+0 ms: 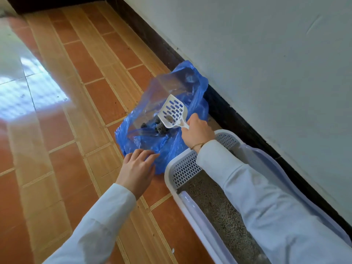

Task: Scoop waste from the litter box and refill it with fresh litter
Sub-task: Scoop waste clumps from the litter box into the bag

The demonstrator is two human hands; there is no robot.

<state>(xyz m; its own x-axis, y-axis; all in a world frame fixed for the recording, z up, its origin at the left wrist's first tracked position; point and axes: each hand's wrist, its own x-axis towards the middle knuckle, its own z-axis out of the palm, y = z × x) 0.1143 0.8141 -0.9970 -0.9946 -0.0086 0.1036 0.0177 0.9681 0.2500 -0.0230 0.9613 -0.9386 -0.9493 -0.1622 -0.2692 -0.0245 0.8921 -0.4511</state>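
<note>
Nearest the camera, the litter box (172, 173) ran along the foot of the wall, its grey litter (215, 202) showing between the white rim and the person's right sleeve (266, 197), which crossed over it. The slotted white step at the box's far end lay bare.

Just past the box's far left corner, the left hand (138, 166) sat on the tiled floor (62, 130) side of the blue bag (165, 155). Its fingers (147, 154) were spread and nearly straight, tips touching the near edge of the plastic, pressing rather than gripping, so far as could be told.

Further out, the right hand (197, 131) was curled tight round the handle of the white scoop (172, 111), thumb uppermost. The slotted blade hung inside the bag's open mouth, tilted up, with one small grey clump stuck near its base. Dark clumps of waste (161, 128) lay at the bottom of the bag, just beneath the blade.

The step in hand looked like emptying the scoop. To do it well, the blade likely wanted tipping downward and a short shake or tap to free that last clump, kept low inside the bag so nothing bounced onto the tiles. The left hand would do best pinning or lifting the near edge to hold the mouth wide. Refilling did not appear to have begun.
</note>
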